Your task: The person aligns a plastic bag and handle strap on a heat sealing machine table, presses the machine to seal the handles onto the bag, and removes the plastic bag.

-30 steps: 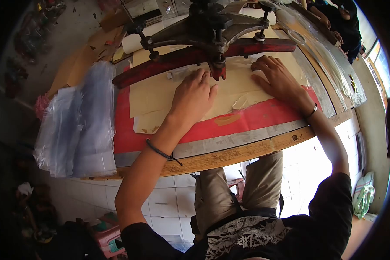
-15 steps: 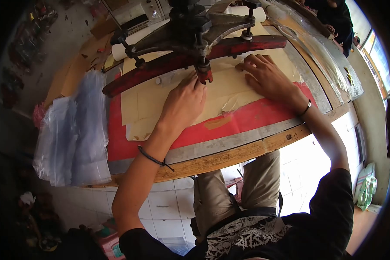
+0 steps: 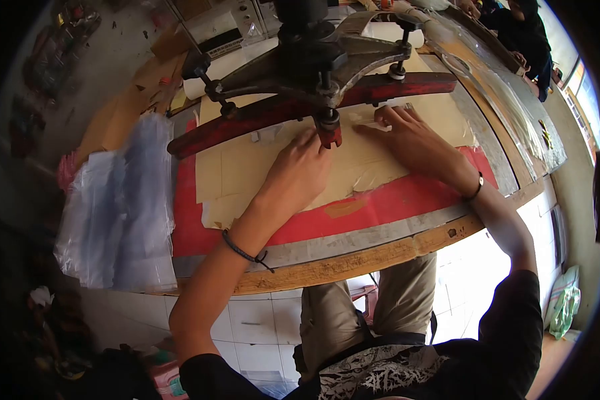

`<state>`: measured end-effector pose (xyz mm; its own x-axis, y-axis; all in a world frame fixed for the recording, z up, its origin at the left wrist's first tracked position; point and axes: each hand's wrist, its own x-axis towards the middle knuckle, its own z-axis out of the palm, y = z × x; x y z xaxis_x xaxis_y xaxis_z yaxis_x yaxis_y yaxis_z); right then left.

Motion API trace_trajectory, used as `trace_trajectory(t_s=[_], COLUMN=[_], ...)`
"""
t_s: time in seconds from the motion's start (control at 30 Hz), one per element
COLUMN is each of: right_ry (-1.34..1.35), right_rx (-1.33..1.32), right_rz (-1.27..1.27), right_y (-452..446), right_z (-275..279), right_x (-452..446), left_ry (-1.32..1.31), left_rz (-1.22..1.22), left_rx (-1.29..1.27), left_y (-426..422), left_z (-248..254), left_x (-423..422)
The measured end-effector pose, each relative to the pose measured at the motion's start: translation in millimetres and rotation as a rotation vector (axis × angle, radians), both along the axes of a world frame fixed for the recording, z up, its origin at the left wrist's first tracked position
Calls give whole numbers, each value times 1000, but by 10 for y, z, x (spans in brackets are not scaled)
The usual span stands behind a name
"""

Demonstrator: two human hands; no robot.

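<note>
Under a red curved bar with a dark metal frame lies a tan sheet on a red sheet. My left hand rests on the tan sheet beside the bar's forked red tip; its fingertips are partly hidden there. My right hand lies on the tan sheet to the right, thumb apart from the bent fingers, with nothing held in it. Small clear scraps lie left of my left hand, near the bar.
A stack of clear plastic sleeves hangs over the table's left edge. The wooden front edge is close to my forearms. Plastic strips lie at the right. Another person is at the upper right.
My right hand has drawn a little nearer to my left hand, and its fingers are more bent. My left hand stays near the forked tip. The camera view has shifted slightly.
</note>
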<state>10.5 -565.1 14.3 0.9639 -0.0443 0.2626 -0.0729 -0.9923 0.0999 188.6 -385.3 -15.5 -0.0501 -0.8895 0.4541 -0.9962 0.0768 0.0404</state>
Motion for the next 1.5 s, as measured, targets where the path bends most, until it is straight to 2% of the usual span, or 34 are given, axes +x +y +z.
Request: trace_trajectory(t_s=[0.2,0.23,0.3,0.47,0.63,0.9,1.1,1.2,1.33,1.5], right_ry=[75,84,106,111,103,100,164,330,352,292], right_rx=[194,223,157,63,184,175,89,82,-36,-29], right_rz=[-55,-85,-92,-98,-134,-207,-292,-352,-258,-163], right_y=[50,66,81,38,194,-47,51,137,59,-108], right_z=[96,114,130,133,397,84,151,294,212,95], right_x=[69,68,29,-31,-5,-110,-157,-96,-185,-277], left_ry=[45,17,-48,-56,19,-144,-48,-23,4,38], left_rz=[208,226,256,354,379,520,527,491,495,500], left_rx=[160,106,4,61,67,143,198,171,191,242], left_y=[45,69,124,213,227,299,297,295,300,285], left_z=[-24,-28,-65,-3,44,106,94,93,97,146], left_x=[-89,-90,-101,-93,-98,-125,-124,-94,-90,-122])
